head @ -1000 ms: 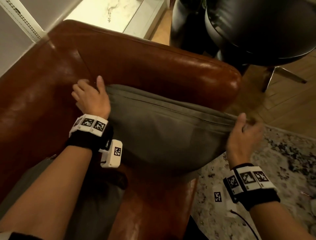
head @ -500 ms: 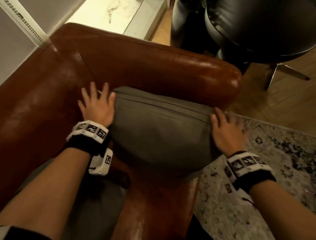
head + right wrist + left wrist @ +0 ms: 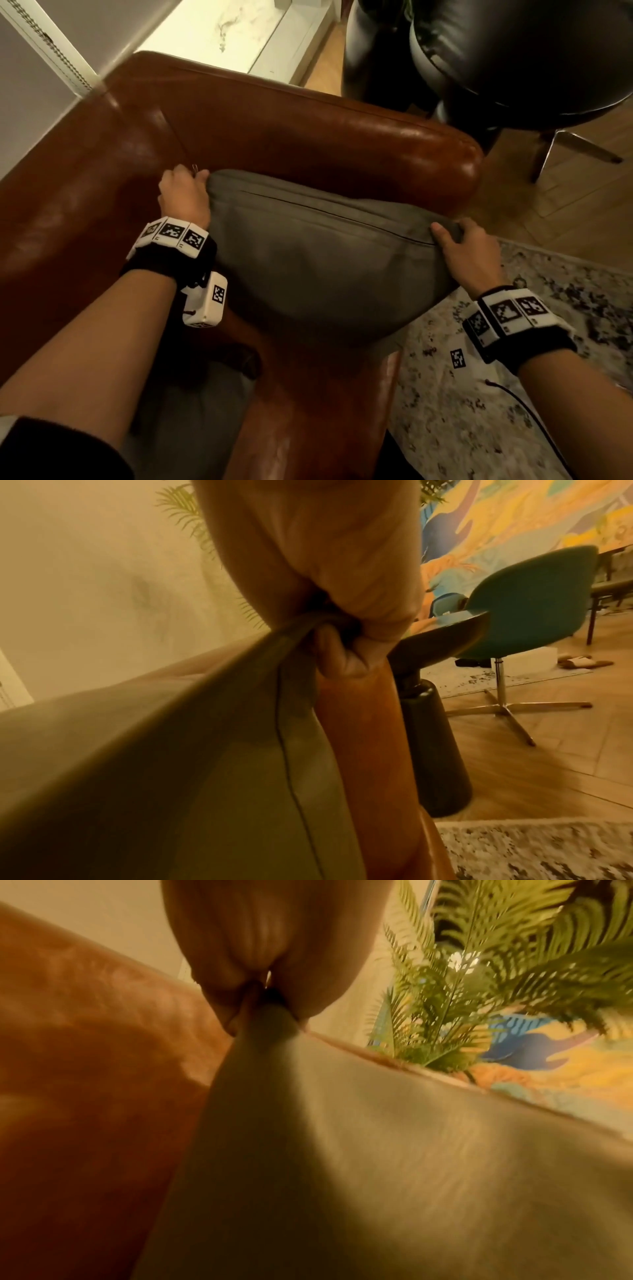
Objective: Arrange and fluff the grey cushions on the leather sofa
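One grey cushion [image 3: 325,260] leans against the brown leather sofa [image 3: 308,137] arm, its two upper corners pinched, one by the left hand [image 3: 183,198], one by the right hand [image 3: 469,253].

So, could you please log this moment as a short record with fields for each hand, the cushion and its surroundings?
left hand: left hand pinches the cushion's upper left corner
right hand: right hand grips the upper right corner
cushion: grey cushion, seam on top, stands against the armrest
sofa: brown leather sofa
floor: patterned rug on wood flooring
nearby: black chair beyond the armrest
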`<state>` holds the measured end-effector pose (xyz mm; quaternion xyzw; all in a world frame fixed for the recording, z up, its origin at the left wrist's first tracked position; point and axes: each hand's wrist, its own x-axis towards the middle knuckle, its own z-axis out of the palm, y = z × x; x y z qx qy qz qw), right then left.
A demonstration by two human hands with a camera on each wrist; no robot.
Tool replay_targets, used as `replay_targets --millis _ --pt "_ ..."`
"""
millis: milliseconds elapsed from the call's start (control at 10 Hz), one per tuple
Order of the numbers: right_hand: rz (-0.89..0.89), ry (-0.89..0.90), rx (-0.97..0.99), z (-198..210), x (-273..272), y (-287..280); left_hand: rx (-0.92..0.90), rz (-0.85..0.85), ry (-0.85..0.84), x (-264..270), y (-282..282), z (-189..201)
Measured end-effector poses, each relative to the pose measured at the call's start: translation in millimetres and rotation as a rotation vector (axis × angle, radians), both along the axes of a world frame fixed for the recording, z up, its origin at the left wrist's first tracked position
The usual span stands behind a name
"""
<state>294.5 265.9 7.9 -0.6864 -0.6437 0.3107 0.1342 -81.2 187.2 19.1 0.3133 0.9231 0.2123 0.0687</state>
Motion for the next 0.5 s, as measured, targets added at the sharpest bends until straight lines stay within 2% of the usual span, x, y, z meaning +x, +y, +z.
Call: replay_targets --millis 100,200,300,400,500 --pt "-0.01 -0.01 -0.008 0.5 2.8 -1.7 0.035 -0.018 -0.002 -2.3 -3.6 6.1" --pt "0.003 -0.084 0.044 8.3 2.5 -7.9 0.063 0.01 -0.096 -3.0 -14.3 17.7" --pt "0.086 -0.148 0.176 31.8 -5.0 -19.4 0.135 -0.045 -0.07 4.5 -37.8 42.9" --pt "0.272 -0.091 0.286 60.1 -25.6 -42.9 0.205 -0.194 -0.045 19.1 -76.2 70.9" --pt "0.548 0.0 0.293 80.4 -51.4 -83.9 0.222 -0.355 -0.099 44.3 -133.4 88.6"
